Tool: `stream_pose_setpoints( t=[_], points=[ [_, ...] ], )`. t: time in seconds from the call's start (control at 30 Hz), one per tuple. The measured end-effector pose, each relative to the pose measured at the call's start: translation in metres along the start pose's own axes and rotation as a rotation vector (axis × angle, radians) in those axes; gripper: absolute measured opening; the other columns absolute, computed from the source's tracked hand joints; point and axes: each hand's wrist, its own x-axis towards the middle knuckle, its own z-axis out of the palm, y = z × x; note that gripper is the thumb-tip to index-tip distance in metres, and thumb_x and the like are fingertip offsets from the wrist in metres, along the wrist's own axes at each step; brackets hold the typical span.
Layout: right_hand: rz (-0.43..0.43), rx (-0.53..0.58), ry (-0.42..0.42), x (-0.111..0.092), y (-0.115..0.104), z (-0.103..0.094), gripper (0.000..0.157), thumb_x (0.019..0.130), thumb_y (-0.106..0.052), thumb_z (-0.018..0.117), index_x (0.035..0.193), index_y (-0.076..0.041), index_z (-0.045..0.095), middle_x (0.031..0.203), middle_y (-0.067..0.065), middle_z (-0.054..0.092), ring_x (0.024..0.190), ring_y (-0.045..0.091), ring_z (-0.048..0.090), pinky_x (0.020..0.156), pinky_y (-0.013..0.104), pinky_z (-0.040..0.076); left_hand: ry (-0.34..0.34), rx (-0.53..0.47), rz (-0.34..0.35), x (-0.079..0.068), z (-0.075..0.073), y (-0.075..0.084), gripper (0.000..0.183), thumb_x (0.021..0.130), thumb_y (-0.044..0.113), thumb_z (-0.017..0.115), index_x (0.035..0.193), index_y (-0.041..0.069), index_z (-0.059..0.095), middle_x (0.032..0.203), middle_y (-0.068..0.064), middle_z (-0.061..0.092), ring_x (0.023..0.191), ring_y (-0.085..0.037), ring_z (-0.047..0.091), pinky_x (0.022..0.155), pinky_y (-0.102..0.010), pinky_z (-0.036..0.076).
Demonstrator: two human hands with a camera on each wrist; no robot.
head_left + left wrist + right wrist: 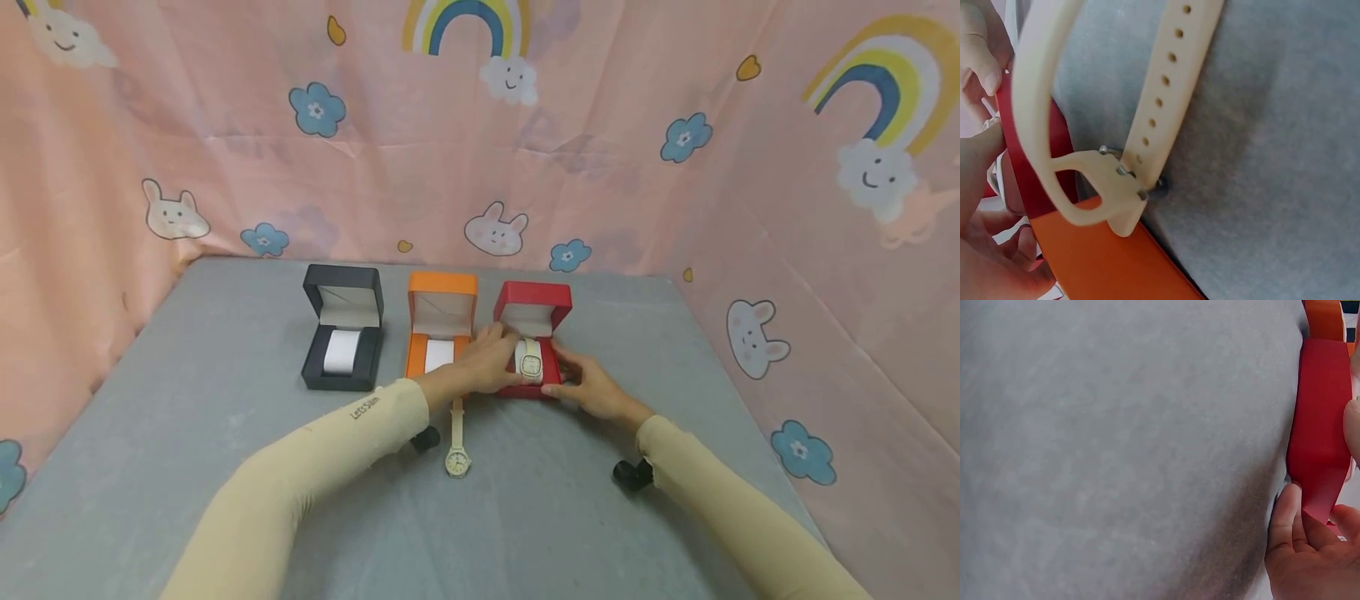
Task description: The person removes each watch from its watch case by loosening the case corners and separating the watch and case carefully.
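The red watch box (550,367) stands with its lid up. In it, a cream-strapped watch (531,365) sits round a white cushion. My left hand (486,362) reaches in from the left, thumb at the cushion's front end and fingers curled along its far left side, pinching watch and cushion. My right hand (596,387) grips the box's front right corner, thumb in front and fingers on the side. A second cream watch (457,461) lies before the orange box; its strap (1172,75) and buckle look large in the left wrist view.
An orange watch box (442,283) adjoins the red one on the left, lid up, holding a white cushion (439,354) partly behind my left arm. Farther left a black watch box (343,379) also stands with its lid raised. A patterned pink curtain (420,183) borders the grey table (540,517).
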Motion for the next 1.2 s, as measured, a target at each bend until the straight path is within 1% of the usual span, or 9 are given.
stream_pose_setpoints(
  t=[0.17,0.33,0.6,0.7,0.87,0.93,1.0,1.07,1.2],
  points=[
    [0.001,0.005,-0.002,-0.001,-0.002,0.0,0.089,0.093,-0.02,0.074,0.161,-0.006,0.019,0.159,0.022,0.038,0.123,0.035,0.055,0.1,0.045,0.052,0.021,-0.028,0.009,0.0,0.0,-0.001,0.074,0.09,0.044,0.075,0.147,0.008,0.044,0.145,-0.013,0.048,0.132,-0.027,0.042,0.111,-0.04,0.044],
    [0.006,0.002,-0.001,-0.001,-0.001,-0.001,0.089,0.093,-0.023,0.074,0.161,-0.007,0.019,0.159,0.023,0.038,0.123,0.036,0.054,0.101,0.046,0.053,0.043,-0.023,0.025,-0.001,0.0,0.0,0.074,0.09,0.043,0.076,0.146,0.009,0.044,0.139,-0.011,0.054,0.125,-0.026,0.046,0.107,-0.039,0.046],
    [0.004,-0.005,-0.001,-0.002,-0.001,-0.001,0.088,0.093,-0.023,0.074,0.161,-0.005,0.02,0.157,0.023,0.04,0.12,0.034,0.056,0.097,0.04,0.053,0.085,0.015,0.055,-0.003,0.005,0.0,0.075,0.09,0.043,0.075,0.149,0.013,0.039,0.136,-0.007,0.063,0.12,-0.026,0.051,0.098,-0.04,0.052],
    [-0.001,0.0,-0.003,-0.002,0.0,-0.001,0.088,0.093,-0.023,0.074,0.161,-0.004,0.02,0.157,0.024,0.04,0.12,0.034,0.056,0.097,0.04,0.054,0.106,0.001,0.063,-0.003,0.008,0.0,0.074,0.09,0.042,0.076,0.148,0.014,0.04,0.136,-0.006,0.064,0.119,-0.026,0.052,0.097,-0.04,0.052],
    [-0.004,-0.002,0.0,-0.002,0.002,0.0,0.088,0.093,-0.023,0.075,0.16,-0.004,0.021,0.157,0.024,0.04,0.119,0.033,0.058,0.099,0.044,0.053,0.117,-0.032,0.081,-0.003,0.01,-0.002,0.074,0.089,0.041,0.077,0.149,0.016,0.041,0.138,-0.004,0.064,0.117,-0.023,0.052,0.097,-0.037,0.051],
    [-0.009,-0.006,0.002,-0.002,0.003,0.0,0.089,0.093,-0.024,0.075,0.16,-0.003,0.022,0.157,0.025,0.041,0.117,0.031,0.058,0.098,0.043,0.053,0.121,-0.051,0.088,-0.004,0.01,-0.003,0.074,0.089,0.041,0.077,0.148,0.016,0.042,0.137,-0.004,0.065,0.116,-0.023,0.053,0.097,-0.037,0.051],
    [-0.014,-0.011,0.007,-0.002,0.003,0.0,0.088,0.092,-0.024,0.075,0.16,-0.003,0.022,0.157,0.025,0.041,0.116,0.031,0.059,0.097,0.042,0.053,0.127,-0.068,0.091,-0.004,0.01,-0.004,0.073,0.089,0.043,0.077,0.148,0.016,0.042,0.136,-0.004,0.065,0.114,-0.023,0.054,0.096,-0.038,0.052],
    [-0.017,-0.017,0.009,-0.002,0.002,-0.001,0.088,0.092,-0.023,0.075,0.16,-0.002,0.023,0.157,0.024,0.041,0.116,0.03,0.059,0.097,0.041,0.053,0.13,-0.095,0.09,-0.004,0.009,-0.005,0.074,0.089,0.044,0.076,0.148,0.016,0.043,0.136,-0.004,0.065,0.114,-0.023,0.057,0.098,-0.039,0.053],
    [-0.019,-0.028,0.007,-0.002,0.003,-0.001,0.088,0.092,-0.023,0.075,0.16,-0.002,0.023,0.158,0.024,0.041,0.117,0.031,0.06,0.099,0.044,0.052,0.133,-0.161,0.079,-0.004,0.005,-0.006,0.074,0.09,0.046,0.075,0.149,0.015,0.042,0.132,-0.005,0.064,0.111,-0.021,0.062,0.1,-0.04,0.054]
  ],
)
